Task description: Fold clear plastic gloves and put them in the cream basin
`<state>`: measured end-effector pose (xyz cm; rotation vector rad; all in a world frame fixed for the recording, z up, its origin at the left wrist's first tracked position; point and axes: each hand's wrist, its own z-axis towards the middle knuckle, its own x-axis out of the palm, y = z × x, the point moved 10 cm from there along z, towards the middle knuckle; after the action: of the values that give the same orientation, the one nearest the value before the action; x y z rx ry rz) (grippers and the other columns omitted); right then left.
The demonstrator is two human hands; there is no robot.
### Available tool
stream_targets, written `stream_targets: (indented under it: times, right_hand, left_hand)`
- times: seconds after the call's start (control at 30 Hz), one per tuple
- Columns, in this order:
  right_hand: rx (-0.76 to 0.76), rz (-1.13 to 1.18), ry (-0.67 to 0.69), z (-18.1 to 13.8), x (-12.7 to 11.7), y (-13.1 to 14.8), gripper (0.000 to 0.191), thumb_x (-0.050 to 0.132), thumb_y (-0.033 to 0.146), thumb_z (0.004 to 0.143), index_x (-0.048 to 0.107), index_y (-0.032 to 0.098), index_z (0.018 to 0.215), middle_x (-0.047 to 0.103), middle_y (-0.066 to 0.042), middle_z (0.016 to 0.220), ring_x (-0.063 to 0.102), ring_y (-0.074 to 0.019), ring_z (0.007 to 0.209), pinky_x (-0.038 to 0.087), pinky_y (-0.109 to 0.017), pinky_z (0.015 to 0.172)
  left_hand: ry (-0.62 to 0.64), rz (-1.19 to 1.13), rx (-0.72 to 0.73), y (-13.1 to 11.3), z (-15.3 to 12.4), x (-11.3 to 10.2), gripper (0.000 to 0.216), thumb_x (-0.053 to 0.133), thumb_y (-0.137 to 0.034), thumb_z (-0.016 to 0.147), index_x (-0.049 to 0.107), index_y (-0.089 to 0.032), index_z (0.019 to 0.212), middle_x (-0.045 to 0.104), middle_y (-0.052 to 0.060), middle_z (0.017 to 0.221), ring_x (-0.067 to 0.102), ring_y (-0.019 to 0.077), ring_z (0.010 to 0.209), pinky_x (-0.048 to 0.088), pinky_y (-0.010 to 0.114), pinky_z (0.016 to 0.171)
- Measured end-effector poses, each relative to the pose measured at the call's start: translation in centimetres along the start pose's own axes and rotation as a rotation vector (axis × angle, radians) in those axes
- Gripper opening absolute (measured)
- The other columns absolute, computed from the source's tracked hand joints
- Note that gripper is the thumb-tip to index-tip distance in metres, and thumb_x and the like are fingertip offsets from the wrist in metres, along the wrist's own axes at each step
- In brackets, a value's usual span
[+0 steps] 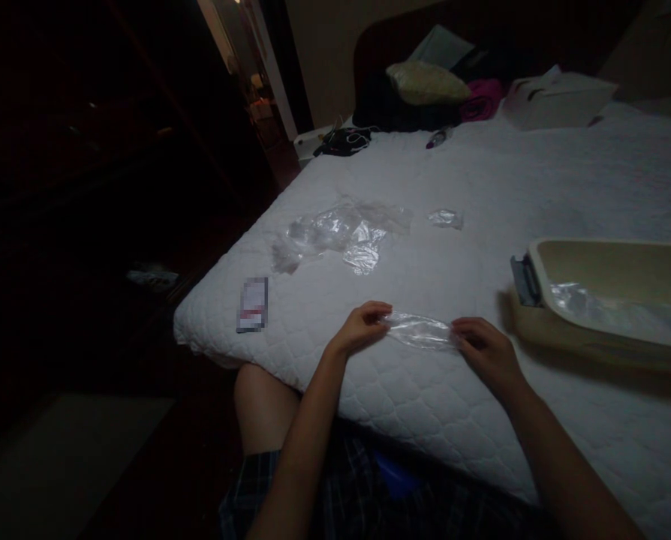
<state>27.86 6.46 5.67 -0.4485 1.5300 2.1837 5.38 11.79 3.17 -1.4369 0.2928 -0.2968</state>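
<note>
A clear plastic bag [419, 331], folded into a narrow strip, is stretched between my two hands just above or on the quilted white bed [419, 397]. My left hand [365, 328] pinches its left end with the fingers closed. At the other end, my right hand [486, 352] grips it between thumb and fingers. Beyond them lies a loose heap of crumpled clear plastic bags [335, 229]. A small folded plastic piece [446, 218] rests to the right of that heap.
To the right stands a cream storage bin [606, 337] with a grey latch [525, 281] and clear plastic inside. A phone-like flat object [253, 304] lies near the bed's left edge. Farther back are a white box [561, 97], a yellowish pillow-like bundle [428, 82] and pink cloth [482, 100].
</note>
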Motion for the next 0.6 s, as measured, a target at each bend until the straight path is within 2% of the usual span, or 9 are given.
stream_targets:
  times: [0.1,0.23,0.3,0.37,0.43,0.5,0.6]
  right_hand:
    - [-0.002,-0.045,0.008,-0.8,-0.2,0.1,0.02,0.052,0.023,0.075,0.065,0.023,0.09,0.058,-0.008,0.109,0.059,-0.0218,0.092,0.053,-0.036,0.071]
    - [-0.068,-0.243,-0.2,-1.4,-2.6,3.0,0.034,0.046,0.016,0.075,0.063,0.022,0.104,0.056,-0.011,0.115,0.055,-0.0268,0.104,0.049,-0.045,0.086]
    - [-0.119,-0.351,-0.257,-1.4,-2.5,5.3,0.038,0.044,0.018,0.079,0.059,0.019,0.113,0.056,-0.013,0.116,0.053,-0.0279,0.108,0.044,-0.048,0.093]
    - [-0.175,-0.446,-0.174,-1.2,-0.3,7.2,0.041,0.042,0.024,0.084,0.053,0.016,0.122,0.055,-0.015,0.121,0.051,-0.028,0.113,0.041,-0.047,0.096]
    - [-0.223,-0.546,-0.001,-1.3,3.1,7.8,0.048,0.04,0.032,0.087,0.045,0.014,0.131,0.048,-0.017,0.131,0.043,-0.0296,0.122,0.036,-0.048,0.1]
    - [-0.24,-0.637,0.13,-2.0,6.0,6.9,0.058,0.04,0.042,0.087,0.037,0.013,0.137,0.038,-0.017,0.14,0.031,-0.0317,0.131,0.028,-0.051,0.105]
    - [-0.226,-0.714,0.21,-3.3,8.0,4.4,0.063,0.037,0.049,0.087,0.033,0.013,0.139,0.035,-0.017,0.142,0.027,-0.0313,0.133,0.023,-0.052,0.107]
  left_hand:
    - [-0.013,0.009,0.045,-0.1,-0.2,0.1,0.029,0.073,-0.021,0.065,0.069,-0.017,0.093,0.057,0.011,0.112,0.055,0.0178,0.099,0.043,0.027,0.081]
    - [-0.009,0.051,0.061,-0.3,-0.4,0.6,0.027,0.07,-0.018,0.066,0.068,-0.016,0.093,0.056,0.011,0.112,0.056,0.0172,0.097,0.045,0.026,0.078]
    - [-0.005,0.076,0.064,-0.4,-0.4,0.8,0.026,0.069,-0.017,0.067,0.068,-0.016,0.093,0.056,0.011,0.112,0.056,0.0171,0.095,0.045,0.026,0.077]
    - [0.013,0.089,0.079,-0.6,-0.4,0.9,0.027,0.069,-0.016,0.067,0.068,-0.016,0.094,0.056,0.011,0.112,0.056,0.0172,0.095,0.045,0.027,0.078]
    - [0.032,0.111,0.1,-0.7,-0.4,1.0,0.026,0.068,-0.017,0.069,0.067,-0.016,0.095,0.056,0.011,0.112,0.056,0.0177,0.096,0.045,0.028,0.079]
    - [0.047,0.171,0.11,-0.9,-0.5,1.1,0.025,0.066,-0.018,0.071,0.067,-0.016,0.095,0.055,0.012,0.113,0.056,0.0188,0.098,0.046,0.029,0.08]
    - [0.056,0.34,0.132,-1.3,-1.1,1.5,0.027,0.065,-0.019,0.074,0.064,-0.017,0.101,0.049,0.014,0.126,0.051,0.0225,0.111,0.045,0.034,0.087]
